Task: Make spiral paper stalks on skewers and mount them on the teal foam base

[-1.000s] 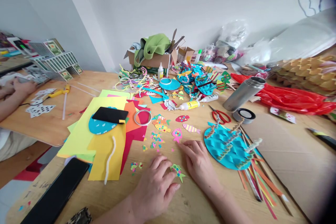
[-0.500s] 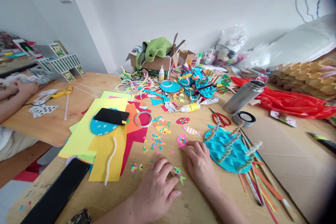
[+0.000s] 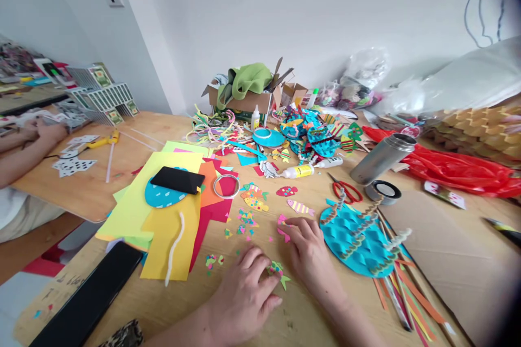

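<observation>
Left hand point(image 3: 248, 295) curled, partly hiding green fish point(image 3: 277, 271); right hand point(image 3: 311, 252) covers pink fish point(image 3: 283, 226) edge; pinching unclear for both.

The small pink paper fish point(image 3: 281, 222) is bright; the small green paper fish point(image 3: 275, 268) has pink and blue dots; the slim paper fish point(image 3: 300, 207) has pink and yellow stripes.

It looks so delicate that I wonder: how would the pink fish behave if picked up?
The pink fish looks like thin cut paper, so probably very light and easily creased. Lying flat on the table, it would likely slide under the right hand more readily than it lifts.
</observation>
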A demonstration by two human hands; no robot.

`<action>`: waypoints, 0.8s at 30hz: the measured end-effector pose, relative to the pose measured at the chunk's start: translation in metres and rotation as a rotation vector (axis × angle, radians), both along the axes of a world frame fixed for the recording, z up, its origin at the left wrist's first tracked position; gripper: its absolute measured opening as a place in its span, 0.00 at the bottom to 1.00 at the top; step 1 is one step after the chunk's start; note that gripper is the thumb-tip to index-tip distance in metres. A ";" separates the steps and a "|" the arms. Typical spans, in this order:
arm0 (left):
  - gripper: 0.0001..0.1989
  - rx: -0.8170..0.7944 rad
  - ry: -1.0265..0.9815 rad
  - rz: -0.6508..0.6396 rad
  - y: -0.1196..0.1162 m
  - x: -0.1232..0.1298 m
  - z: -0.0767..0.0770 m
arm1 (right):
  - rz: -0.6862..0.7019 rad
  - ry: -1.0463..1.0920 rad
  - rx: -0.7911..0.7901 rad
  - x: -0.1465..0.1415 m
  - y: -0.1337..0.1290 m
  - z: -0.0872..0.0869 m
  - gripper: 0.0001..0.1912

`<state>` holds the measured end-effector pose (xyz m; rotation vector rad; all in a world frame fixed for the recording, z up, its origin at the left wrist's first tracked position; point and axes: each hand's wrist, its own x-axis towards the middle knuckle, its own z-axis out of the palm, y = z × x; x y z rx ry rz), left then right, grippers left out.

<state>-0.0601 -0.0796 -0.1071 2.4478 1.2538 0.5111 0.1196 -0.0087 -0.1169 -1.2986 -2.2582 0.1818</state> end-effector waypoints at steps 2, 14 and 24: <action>0.13 -0.006 -0.008 0.009 0.000 0.001 0.000 | 0.024 -0.071 -0.007 -0.008 0.006 0.005 0.21; 0.12 0.033 -0.018 0.027 0.001 -0.002 -0.009 | 0.058 -0.250 -0.053 -0.035 0.029 0.000 0.22; 0.12 0.005 -0.009 0.015 0.002 -0.002 -0.007 | 0.021 -0.052 -0.065 -0.013 0.020 0.018 0.16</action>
